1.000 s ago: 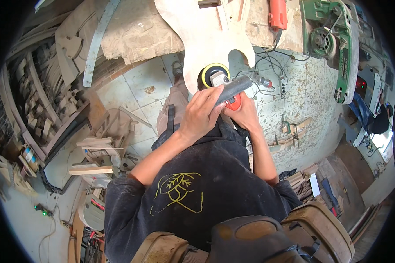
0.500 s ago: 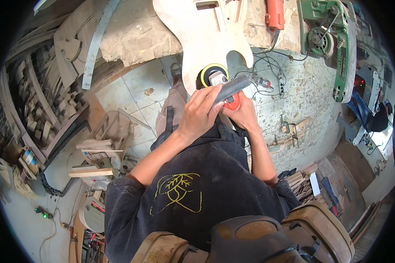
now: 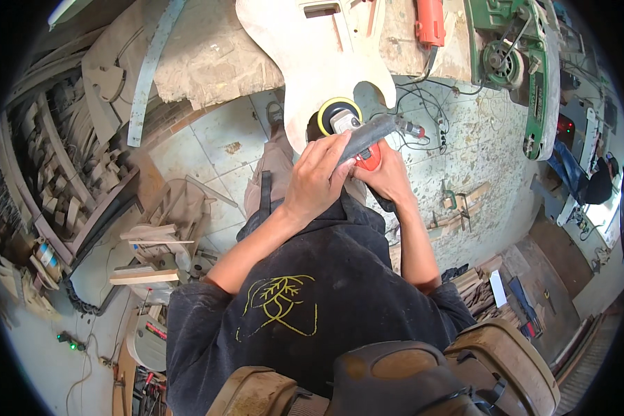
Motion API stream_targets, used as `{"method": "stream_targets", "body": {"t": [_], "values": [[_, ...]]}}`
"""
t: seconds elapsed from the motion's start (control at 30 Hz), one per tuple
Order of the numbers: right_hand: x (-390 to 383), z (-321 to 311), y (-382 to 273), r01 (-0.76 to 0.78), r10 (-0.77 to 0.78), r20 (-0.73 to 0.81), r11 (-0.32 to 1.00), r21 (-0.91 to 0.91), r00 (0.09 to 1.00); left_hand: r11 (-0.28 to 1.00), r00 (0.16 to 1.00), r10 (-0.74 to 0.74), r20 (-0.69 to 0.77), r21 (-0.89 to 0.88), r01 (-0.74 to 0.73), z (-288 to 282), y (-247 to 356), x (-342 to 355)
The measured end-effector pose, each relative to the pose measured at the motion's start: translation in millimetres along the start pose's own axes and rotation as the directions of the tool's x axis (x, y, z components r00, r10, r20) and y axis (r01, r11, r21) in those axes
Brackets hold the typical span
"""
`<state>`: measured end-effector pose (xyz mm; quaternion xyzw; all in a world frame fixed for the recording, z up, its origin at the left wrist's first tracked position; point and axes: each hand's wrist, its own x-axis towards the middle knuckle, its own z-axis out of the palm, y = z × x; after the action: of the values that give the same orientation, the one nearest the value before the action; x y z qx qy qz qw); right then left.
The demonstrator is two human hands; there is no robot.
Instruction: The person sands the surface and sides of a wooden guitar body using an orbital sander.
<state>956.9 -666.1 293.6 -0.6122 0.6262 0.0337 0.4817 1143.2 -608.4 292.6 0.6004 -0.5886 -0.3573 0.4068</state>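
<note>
A pale wooden electric guitar body (image 3: 312, 62) lies on the bench, its near end overhanging the bench edge. Against that overhanging near end rests the round yellow-rimmed black pad (image 3: 336, 104) of a red angle grinder (image 3: 371, 158) with a grey metal head. My left hand (image 3: 315, 177) is closed round the dark grey cylindrical handle (image 3: 367, 137) that crosses over the grinder. Around the red housing my right hand (image 3: 388, 177) is wrapped, its fingers partly hidden beneath the tool. The pad's underside is out of sight.
The worn wooden bench (image 3: 215, 69) spans the top, with another red power tool (image 3: 430, 24) on it. A green belt machine (image 3: 541, 104) stands at the far right. Black cables (image 3: 430, 111) trail over the floor. Wood offcuts (image 3: 90, 173) fill a rack at left.
The surroundings have shifted slightly left in view. The grinder pad sits a little further right against the guitar body's near end; both hands keep their grip.
</note>
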Motion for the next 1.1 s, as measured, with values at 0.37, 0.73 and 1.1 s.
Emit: {"method": "stream_targets", "body": {"t": [0.37, 0.73, 1.1], "values": [[3, 0, 10, 0.015, -0.015, 0.002, 0.999, 0.045, 1.0, 1.0, 1.0, 0.007, -0.023, -0.01, -0.008, 8, -1, 4], [12, -12, 2, 0.038, -0.039, 0.004, 0.998, 0.048, 0.999, 1.0, 0.999, 0.015, -0.034, -0.001, -0.015, 8, -1, 18], [23, -22, 5, 0.061, -0.062, 0.014, 0.998, 0.023, 0.998, 1.0, 0.999, 0.019, -0.035, 0.013, -0.019, 12, -1, 28]]}}
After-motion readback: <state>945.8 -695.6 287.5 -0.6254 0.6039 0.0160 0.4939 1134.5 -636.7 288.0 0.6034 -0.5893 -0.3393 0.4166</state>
